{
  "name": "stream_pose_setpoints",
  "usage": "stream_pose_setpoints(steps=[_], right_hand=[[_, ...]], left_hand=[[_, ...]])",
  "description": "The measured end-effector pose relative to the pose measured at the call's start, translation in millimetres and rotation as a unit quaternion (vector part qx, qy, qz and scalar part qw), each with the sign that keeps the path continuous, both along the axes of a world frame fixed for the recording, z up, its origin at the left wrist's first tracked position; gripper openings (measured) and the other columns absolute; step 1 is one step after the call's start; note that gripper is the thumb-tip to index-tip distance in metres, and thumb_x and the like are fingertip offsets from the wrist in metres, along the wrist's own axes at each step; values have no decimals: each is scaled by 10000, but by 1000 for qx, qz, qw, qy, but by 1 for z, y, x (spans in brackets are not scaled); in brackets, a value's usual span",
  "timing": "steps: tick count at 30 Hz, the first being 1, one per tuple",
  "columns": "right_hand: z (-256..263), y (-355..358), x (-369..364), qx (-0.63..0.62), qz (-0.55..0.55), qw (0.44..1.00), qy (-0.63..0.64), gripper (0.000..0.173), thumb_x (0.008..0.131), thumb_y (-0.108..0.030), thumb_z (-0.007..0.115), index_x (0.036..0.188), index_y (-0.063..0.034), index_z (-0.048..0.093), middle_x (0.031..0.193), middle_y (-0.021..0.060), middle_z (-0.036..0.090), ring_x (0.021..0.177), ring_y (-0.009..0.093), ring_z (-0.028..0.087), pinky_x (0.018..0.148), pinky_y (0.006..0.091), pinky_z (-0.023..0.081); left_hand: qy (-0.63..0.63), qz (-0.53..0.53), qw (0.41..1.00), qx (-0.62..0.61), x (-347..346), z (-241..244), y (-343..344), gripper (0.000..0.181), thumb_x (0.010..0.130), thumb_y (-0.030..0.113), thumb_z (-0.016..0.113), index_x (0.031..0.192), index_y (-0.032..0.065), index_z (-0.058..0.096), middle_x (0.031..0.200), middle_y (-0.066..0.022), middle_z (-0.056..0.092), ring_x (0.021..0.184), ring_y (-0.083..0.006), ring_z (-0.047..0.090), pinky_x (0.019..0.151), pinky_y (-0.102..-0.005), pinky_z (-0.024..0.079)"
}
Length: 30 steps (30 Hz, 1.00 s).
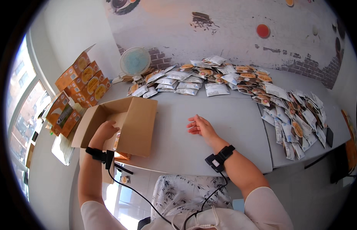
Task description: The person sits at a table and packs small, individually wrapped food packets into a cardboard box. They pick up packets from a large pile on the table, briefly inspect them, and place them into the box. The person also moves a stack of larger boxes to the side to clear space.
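Observation:
My left hand [107, 130] reaches over the near part of an open cardboard box [141, 126] at the left of the table; its fingertips point into the box, and whether they hold anything is hidden. A packet with an orange and white print [117, 141] shows inside the box beside that hand. Over the bare grey tabletop [172, 138], my right hand [200, 126] is held with its fingers slightly curled and apart, holding nothing. Both wrists wear black strapped devices with cables.
Flat packets [184, 76] are heaped along the table's back, and more packets [296, 120] cover its right side. Printed orange cartons [86, 83] are stacked at the back left near a small fan [135, 61]. A dark flat object [329, 137] lies at the right edge.

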State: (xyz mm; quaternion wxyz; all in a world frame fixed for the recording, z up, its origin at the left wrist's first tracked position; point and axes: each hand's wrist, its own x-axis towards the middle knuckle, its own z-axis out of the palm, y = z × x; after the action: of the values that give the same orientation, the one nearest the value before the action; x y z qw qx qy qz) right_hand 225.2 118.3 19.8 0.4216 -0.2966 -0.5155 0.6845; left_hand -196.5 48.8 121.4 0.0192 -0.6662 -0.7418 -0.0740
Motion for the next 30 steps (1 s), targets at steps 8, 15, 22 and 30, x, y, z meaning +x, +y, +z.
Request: stream_pose_setpoints(steps=[8,15,22,30], right_hand=[[-9,11,17,-7,-36,999,-7,378,943,-383,439,1118,-61,531,967,68,599,836,131,593,749,258,476],[-7,12,17,-11,-82,996,15,295,948,-292,455,1118,-64,535,981,62,604,829,128,592,734,251,472],[-14,19,17,-24,-118,993,11,250,941,-251,472,1088,-68,558,979,53,604,802,114,587,707,244,483],[-18,29,26,-63,-183,976,98,240,932,-231,483,1062,-46,565,979,60,598,828,128,574,731,269,490]], left_hand=[[-530,-213,818,65,199,12,37,281,880,139,586,1117,-12,571,934,-75,626,906,-142,591,812,-253,449],[-704,-156,692,-38,265,-76,68,255,910,187,535,1091,13,582,894,-65,645,874,-149,609,788,-270,476],[-729,-158,666,-16,267,-107,80,219,912,156,515,1056,6,583,798,-45,619,782,-131,595,743,-260,481],[-666,-214,715,-17,267,-113,81,210,902,159,535,1016,-3,605,765,-43,616,715,-117,578,690,-251,477]])
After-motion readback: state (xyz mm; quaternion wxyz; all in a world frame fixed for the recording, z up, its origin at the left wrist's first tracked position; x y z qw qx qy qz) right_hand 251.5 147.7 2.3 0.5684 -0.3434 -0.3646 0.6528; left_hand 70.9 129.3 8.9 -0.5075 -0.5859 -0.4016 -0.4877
